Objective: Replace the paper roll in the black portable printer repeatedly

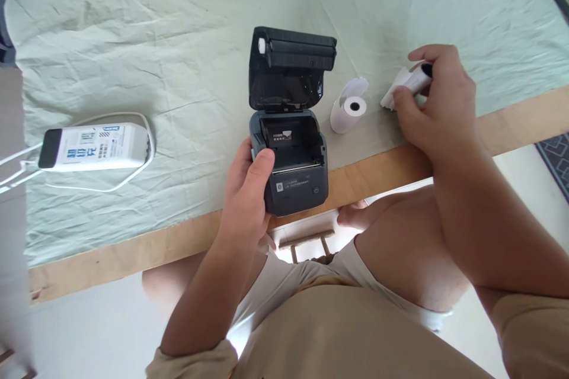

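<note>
My left hand [249, 183] is closed around the left side of a dark portable label printer [296, 186], its thumb on the upper edge. The printer's lid [288, 71] stands raised, and its paper bay shows no roll inside. Just right of the printer, a white paper roll [349, 117] stands upright on the cloth with a loose end sticking up. Farther right, my right hand [440, 95] pinches a second white paper roll [415, 80] with a dark core, tilted, its loose end near the cloth. Part of that roll is hidden by the fingers.
A white power strip [95, 147] with a white cable [133, 177] lies on the left of the table. Pale green cloth [178, 29] covers the tabletop, leaving a wooden front edge [124, 254]. My legs and a wooden stool part [306, 241] are below.
</note>
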Tool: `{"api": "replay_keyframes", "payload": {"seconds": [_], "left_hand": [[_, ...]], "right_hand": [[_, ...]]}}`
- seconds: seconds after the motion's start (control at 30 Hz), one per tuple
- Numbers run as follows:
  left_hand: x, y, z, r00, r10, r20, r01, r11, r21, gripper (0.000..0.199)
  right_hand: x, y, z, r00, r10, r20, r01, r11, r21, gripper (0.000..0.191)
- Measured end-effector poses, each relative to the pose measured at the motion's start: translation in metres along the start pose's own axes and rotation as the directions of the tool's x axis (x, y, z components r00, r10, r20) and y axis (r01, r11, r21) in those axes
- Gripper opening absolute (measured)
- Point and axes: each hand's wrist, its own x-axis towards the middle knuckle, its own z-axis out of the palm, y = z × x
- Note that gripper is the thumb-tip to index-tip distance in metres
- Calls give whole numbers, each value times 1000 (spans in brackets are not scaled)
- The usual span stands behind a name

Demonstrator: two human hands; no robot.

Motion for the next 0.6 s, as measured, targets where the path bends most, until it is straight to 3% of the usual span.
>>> {"api": "replay_keyframes", "payload": {"seconds": [0.1,0.27,0.33,0.43,0.5,0.6], "left_hand": [[0,0,1,1000,0,4,0,1000,-6,32],[0,-1,3,1000,7,2,-7,1000,-25,34],[0,-2,2,1000,11,2,-11,1000,-27,33],[0,-4,0,999,31,13,-31,999,-22,33],[0,-4,0,999,39,23,-38,999,-18,33],[1,-3,0,1000,23,15,-23,1000,-14,33]], "right_hand": [[5,-1,3,997,77,-7,-77,997,28,47],[6,-10,-3,988,158,0,-157,986,55,61],[-1,-19,-9,995,41,-92,-34,997,76,57],[-17,-38,-12,956,-190,-223,216,972,98,33],[-25,-51,-6,955,-257,-146,278,950,142,31],[-28,-63,8,961,-272,50,257,945,200,33]]}}
